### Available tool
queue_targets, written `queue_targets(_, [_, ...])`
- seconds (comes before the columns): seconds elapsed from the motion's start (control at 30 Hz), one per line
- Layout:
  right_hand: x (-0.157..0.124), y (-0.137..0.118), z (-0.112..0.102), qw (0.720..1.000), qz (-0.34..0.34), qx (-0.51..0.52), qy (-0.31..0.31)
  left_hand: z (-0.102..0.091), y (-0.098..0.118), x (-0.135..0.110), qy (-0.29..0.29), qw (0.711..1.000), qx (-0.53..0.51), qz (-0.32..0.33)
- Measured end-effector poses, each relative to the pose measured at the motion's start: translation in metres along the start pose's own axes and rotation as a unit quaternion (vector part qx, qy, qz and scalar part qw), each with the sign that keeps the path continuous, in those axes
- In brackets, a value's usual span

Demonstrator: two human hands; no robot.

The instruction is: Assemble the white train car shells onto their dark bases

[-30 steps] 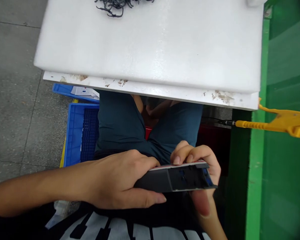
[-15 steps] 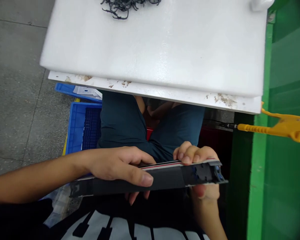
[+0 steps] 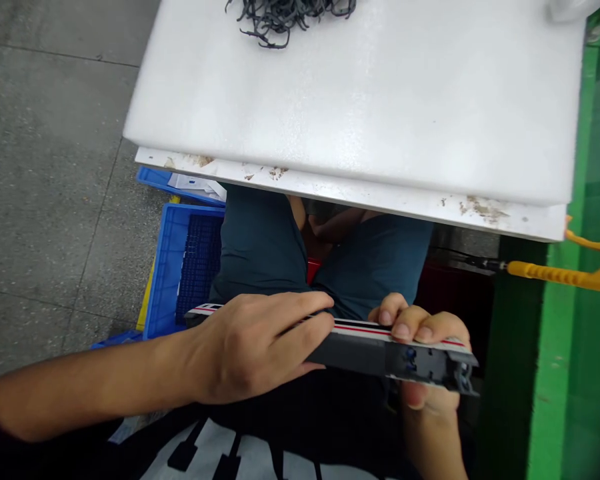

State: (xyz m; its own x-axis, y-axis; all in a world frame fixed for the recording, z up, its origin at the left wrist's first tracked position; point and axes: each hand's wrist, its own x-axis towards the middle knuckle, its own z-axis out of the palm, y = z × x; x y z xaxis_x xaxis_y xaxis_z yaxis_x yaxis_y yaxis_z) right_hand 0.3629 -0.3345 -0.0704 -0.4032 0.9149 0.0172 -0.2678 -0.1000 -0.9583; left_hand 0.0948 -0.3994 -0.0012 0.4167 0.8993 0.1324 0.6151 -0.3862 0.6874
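I hold a long model train car (image 3: pixel 380 350) across my lap, below the table edge. It is dark grey underneath with a white side and a red stripe. My left hand (image 3: pixel 253 347) wraps over its left and middle part, fingers closed on it. My right hand (image 3: pixel 423 350) grips its right end, fingertips over the top edge and thumb underneath. The dark underside with small blue parts faces me near the right end.
A white board (image 3: pixel 380 113) lies on the table ahead, with a pile of dark thin plastic pieces (image 3: pixel 285 15) at its far edge. Blue crates (image 3: pixel 177 267) stand on the floor at left. A yellow tool (image 3: pixel 565 273) sticks out from the green frame (image 3: pixel 555 347) at right.
The train car has turned so its striped side shows more and its left end has risen. My left hand slid along it towards the middle. The view shifted left.
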Motion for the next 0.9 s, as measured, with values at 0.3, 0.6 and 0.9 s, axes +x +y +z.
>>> queue_targets(0.3, [0.004,-0.006,0.010,0.997,-0.052,-0.043,-0.035,0.007,-0.004,-0.002,0.084,0.996,0.012,0.006])
queue_targets(0.6, [0.007,-0.002,0.010,0.993,-0.095,-0.009,-0.064,0.012,0.000,0.001,0.136,0.990,0.016,0.029])
queue_targets(0.9, [0.001,-0.008,0.022,0.998,-0.038,0.056,-0.009,0.024,0.005,0.001,0.129,0.988,-0.087,-0.023])
